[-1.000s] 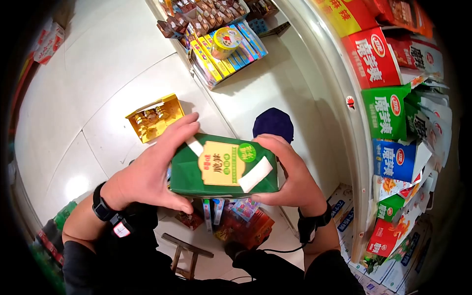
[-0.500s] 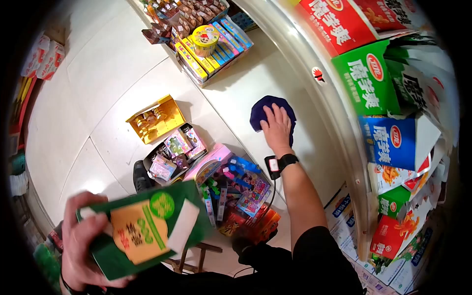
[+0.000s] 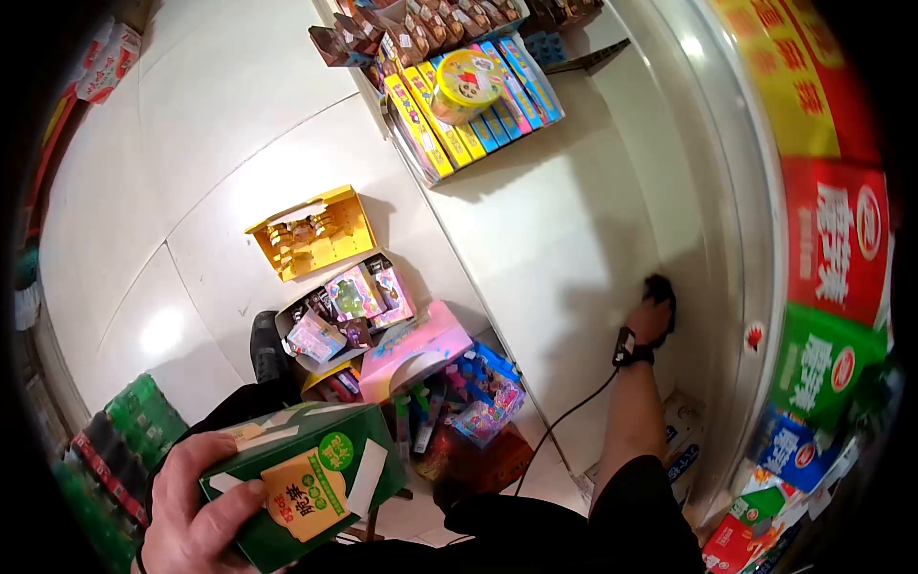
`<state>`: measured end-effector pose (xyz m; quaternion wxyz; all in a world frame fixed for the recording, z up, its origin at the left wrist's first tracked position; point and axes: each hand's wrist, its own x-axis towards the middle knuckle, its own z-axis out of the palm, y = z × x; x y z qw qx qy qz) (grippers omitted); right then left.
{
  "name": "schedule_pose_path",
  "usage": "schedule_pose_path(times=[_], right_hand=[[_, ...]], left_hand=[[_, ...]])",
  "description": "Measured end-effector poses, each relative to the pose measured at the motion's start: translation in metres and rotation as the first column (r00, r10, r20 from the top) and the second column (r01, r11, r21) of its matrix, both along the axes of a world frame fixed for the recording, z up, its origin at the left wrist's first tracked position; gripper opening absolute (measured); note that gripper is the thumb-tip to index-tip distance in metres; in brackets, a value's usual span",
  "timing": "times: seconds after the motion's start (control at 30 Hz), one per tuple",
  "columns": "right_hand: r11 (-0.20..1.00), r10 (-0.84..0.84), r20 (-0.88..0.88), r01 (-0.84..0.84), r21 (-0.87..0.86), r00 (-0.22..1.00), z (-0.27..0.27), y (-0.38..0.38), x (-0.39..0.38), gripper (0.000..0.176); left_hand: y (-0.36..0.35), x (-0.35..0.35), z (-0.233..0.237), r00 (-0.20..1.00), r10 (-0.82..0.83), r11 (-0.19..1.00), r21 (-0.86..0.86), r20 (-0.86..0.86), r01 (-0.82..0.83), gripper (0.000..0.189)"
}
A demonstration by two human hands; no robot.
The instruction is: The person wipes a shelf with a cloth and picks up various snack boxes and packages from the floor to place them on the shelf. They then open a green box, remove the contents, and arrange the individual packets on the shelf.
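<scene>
My left hand [image 3: 196, 502] grips a green cardboard box [image 3: 306, 497] with a tan label, its thumb on the front and its fingers over the top edge. Over at the right, my right hand [image 3: 651, 321] presses a dark cloth [image 3: 660, 285] to the white shelf surface [image 3: 535, 258], close to the raised metal edge. Most of the cloth is hidden under the hand, whose fingers are hard to make out. A device with a cable is strapped to that wrist.
Colourful upright boxes [image 3: 478, 124] carry a yellow tub [image 3: 466, 86] at the shelf's far end. On the floor are a yellow box [image 3: 330, 234], a box of small packs [image 3: 349, 306] and a pink box [image 3: 416, 354]. Snack cartons [image 3: 832, 249] line the right side.
My right hand has slid the cloth across the shelf, rightward and nearer to me. The green box in my left hand has tilted and moved slightly right and down. The camera view has shifted.
</scene>
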<state>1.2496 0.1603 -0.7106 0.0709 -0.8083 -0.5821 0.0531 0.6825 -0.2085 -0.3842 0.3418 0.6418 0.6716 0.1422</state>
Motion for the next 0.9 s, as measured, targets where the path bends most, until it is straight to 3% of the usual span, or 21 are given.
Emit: schedule_pose_path(times=[0.13, 0.27, 0.33, 0.53, 0.6, 0.63, 0.77, 0.83, 0.87, 0.9], right_hand=[[0.977, 0.173, 0.033, -0.176, 0.124, 0.984, -0.008, 0.063, -0.110, 0.052], [0.984, 0.174, 0.110, -0.170, -0.047, 0.979, 0.005, 0.113, -0.201, 0.056], [0.984, 0.170, 0.129, -0.160, -0.081, 0.977, 0.003, 0.123, -0.211, 0.058], [0.971, 0.207, 0.202, -0.227, 0.080, 0.957, -0.025, 0.134, -0.196, 0.056], [0.761, 0.474, 0.360, -0.579, 0.291, 0.804, -0.044, 0.156, -0.194, 0.055], [0.728, 0.494, 0.385, -0.613, 0.307, 0.780, -0.054, 0.169, -0.204, 0.055], [0.840, 0.356, 0.328, -0.453, 0.298, 0.875, -0.053, 0.199, -0.263, 0.058], [0.891, 0.411, 0.105, -0.423, 0.163, 0.906, -0.043, 0.207, -0.276, 0.064], [0.889, 0.413, 0.101, -0.425, 0.168, 0.905, -0.045, 0.217, -0.278, 0.064], [0.827, 0.516, 0.126, -0.531, 0.183, 0.847, -0.049, 0.232, -0.280, 0.065]], left_hand=[[0.010, -0.017, -0.001, 0.999, 0.025, 0.999, -0.046, 0.043, -0.023, 0.079], [0.012, -0.028, -0.004, 0.995, 0.084, 0.995, -0.063, 0.051, -0.081, 0.076], [0.011, -0.036, -0.004, 0.994, 0.100, 0.994, -0.056, 0.030, -0.099, 0.076], [0.006, -0.049, 0.000, 0.986, 0.166, 0.982, -0.088, -0.035, -0.168, 0.077], [0.005, -0.050, 0.001, 0.982, 0.181, 0.977, -0.105, -0.051, -0.186, 0.077], [0.005, -0.050, 0.001, 0.981, 0.185, 0.976, -0.107, -0.054, -0.190, 0.077], [0.004, -0.053, 0.005, 0.982, 0.186, 0.973, -0.133, -0.024, -0.188, 0.077], [0.007, -0.055, 0.007, 0.984, 0.173, 0.976, -0.126, -0.037, -0.177, 0.074], [0.007, -0.056, 0.007, 0.983, 0.177, 0.976, -0.122, -0.042, -0.181, 0.074], [0.007, -0.056, 0.005, 0.983, 0.184, 0.977, -0.103, -0.009, -0.184, 0.073]])
